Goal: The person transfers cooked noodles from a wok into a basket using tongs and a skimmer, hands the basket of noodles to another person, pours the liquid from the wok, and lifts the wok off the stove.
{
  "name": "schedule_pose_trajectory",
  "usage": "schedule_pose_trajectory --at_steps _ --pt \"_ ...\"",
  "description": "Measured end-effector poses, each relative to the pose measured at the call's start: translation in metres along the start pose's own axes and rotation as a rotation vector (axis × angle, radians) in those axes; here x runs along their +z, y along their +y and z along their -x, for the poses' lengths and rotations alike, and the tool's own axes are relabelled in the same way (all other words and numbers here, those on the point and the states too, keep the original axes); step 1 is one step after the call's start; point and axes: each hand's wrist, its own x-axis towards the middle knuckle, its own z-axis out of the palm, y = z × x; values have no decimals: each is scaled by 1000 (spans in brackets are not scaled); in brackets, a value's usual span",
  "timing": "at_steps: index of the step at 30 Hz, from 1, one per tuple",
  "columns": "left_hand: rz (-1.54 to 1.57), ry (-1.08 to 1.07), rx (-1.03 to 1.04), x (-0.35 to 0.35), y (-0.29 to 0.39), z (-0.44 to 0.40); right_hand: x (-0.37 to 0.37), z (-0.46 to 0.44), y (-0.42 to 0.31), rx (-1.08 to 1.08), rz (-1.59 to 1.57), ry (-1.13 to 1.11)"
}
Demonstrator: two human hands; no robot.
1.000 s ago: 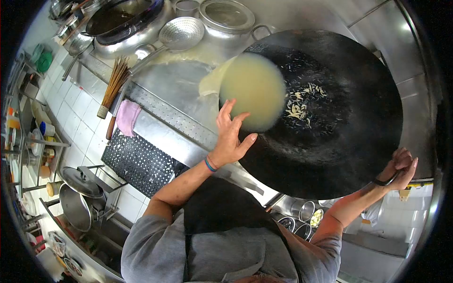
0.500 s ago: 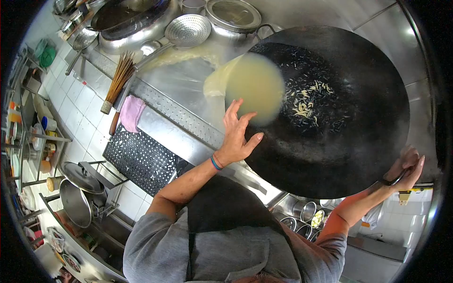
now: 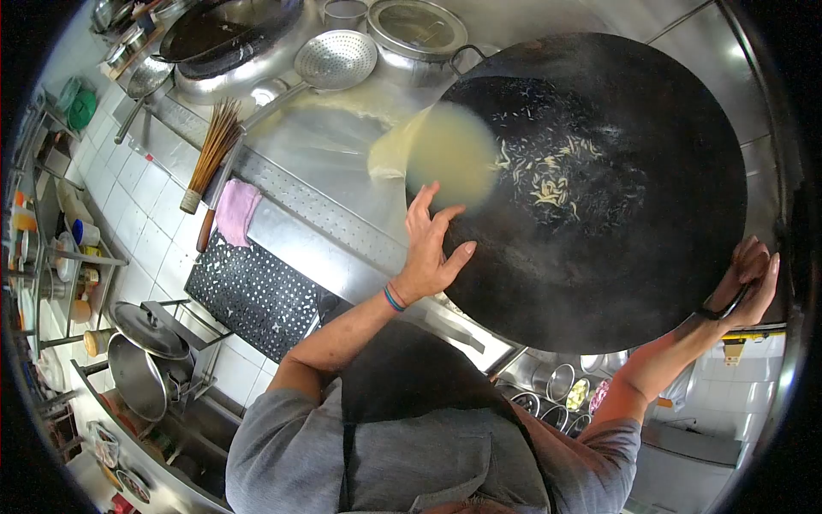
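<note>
A large black wok (image 3: 591,291) is tilted to the left, and cloudy yellowish liquid (image 3: 451,154) pools at its left side and spills over the rim. Pale slivers of food (image 3: 550,184) lie scattered across the middle of the wok. My right hand (image 3: 753,278) is closed around the wok's loop handle (image 3: 728,304) at the lower right. With fingers spread, my left hand (image 3: 431,253) is at the near-left rim, just below the liquid; whether it touches the metal I cannot tell.
The liquid runs onto the steel stovetop (image 3: 334,141). Along the left lie a perforated skimmer (image 3: 336,60), a bamboo brush (image 3: 210,154) and a pink cloth (image 3: 237,210). A lidded pot (image 3: 417,30) stands behind the wok. Small metal bowls (image 3: 561,383) sit below it.
My right hand has moved up and to the right with the handle, steepening the wok's tilt. The liquid pool has shrunk. My left hand stays almost in place.
</note>
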Motion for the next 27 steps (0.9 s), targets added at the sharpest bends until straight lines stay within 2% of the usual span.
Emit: schedule_pose_trajectory --at_steps 6,9,12,18,21,27 --pt "23 8 -20 1 -3 2 11 -15 -8 18 -55 -38" --pt "46 24 -17 3 -5 3 25 -18 -12 -26 21 40" --pt "58 29 -21 3 -5 4 21 -22 -13 -64 38 -106" --pt "69 24 -47 0 -4 2 12 -28 -8 -24 -6 -158" --pt "75 27 -47 0 -6 1 23 -26 -12 33 -3 -1" --pt "62 23 -26 1 -6 3 20 -31 -11 -64 63 -139"
